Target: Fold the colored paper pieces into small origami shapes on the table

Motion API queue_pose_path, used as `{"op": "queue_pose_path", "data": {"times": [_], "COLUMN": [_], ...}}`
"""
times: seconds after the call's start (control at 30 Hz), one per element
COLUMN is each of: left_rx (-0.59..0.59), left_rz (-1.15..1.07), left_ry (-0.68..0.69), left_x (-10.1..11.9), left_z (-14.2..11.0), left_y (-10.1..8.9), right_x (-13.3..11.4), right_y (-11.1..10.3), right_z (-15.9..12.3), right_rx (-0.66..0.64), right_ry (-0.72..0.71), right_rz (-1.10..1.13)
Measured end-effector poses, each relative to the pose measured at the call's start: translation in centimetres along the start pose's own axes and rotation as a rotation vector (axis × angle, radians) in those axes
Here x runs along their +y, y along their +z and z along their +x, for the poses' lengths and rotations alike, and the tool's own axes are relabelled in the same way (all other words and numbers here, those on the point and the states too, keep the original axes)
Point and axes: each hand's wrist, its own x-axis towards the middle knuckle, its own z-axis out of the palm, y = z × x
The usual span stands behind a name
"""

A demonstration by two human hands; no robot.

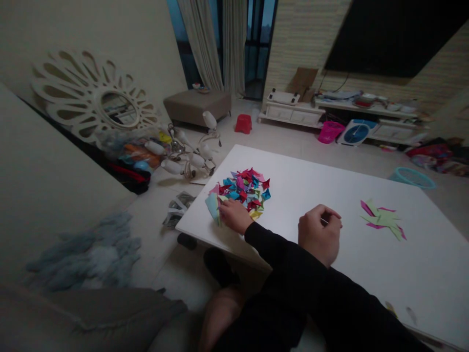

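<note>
A pile of several small folded paper pieces [246, 191] in red, blue, pink and yellow lies on the white table [300, 186]. My left hand [234, 215] rests at the pile's near edge, fingers closed on a light blue folded paper piece [213, 207]. My right hand [320, 233] sits curled on the table to the right, fingers pinched together; what it holds is too small to name. Farther right lies a flat green and pink paper assembly [383, 218].
A chandelier [188, 154] and a bag of toys lie on the floor left of the table. A red stool [243, 123], an ottoman [198, 105], a pink basket [330, 132] and a teal basket [412, 177] stand beyond. A sofa cushion is at lower left.
</note>
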Motion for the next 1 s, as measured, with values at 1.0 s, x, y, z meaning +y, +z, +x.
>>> {"op": "queue_pose_path", "data": {"times": [1.0], "left_rx": [-0.074], "left_rz": [0.025], "left_ry": [0.019], "left_x": [0.4], "left_z": [-0.4], "left_y": [-1.4], "right_x": [-2.2], "right_y": [1.2], "right_z": [0.0], "right_rx": [0.28], "right_ry": [0.413], "right_rz": [0.477]}}
